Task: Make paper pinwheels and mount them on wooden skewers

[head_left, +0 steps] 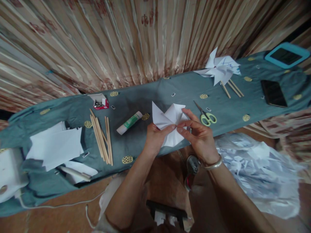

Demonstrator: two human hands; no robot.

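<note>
A white paper pinwheel (161, 117) with folded blades is held between both hands, near the front edge of the cloth-covered table. My left hand (157, 136) grips it from the left, its thumb on the paper near the middle. My right hand (199, 134) pinches at the centre from the right, while another finger rests on the upper right blade. Whatever lies between the fingertips is too small to make out. A glue stick (129, 123) lies left of the paper, and green-handled scissors (208, 119) lie to its right.
Wooden sticks (99, 139), a small red box of metal pieces (100, 103), and white paper sheets (63, 147) are on the left. Finished pinwheels (220, 68), a phone (273, 93) and a blue-framed tablet (286, 55) lie right. A plastic bag of scraps (259, 171) stands below.
</note>
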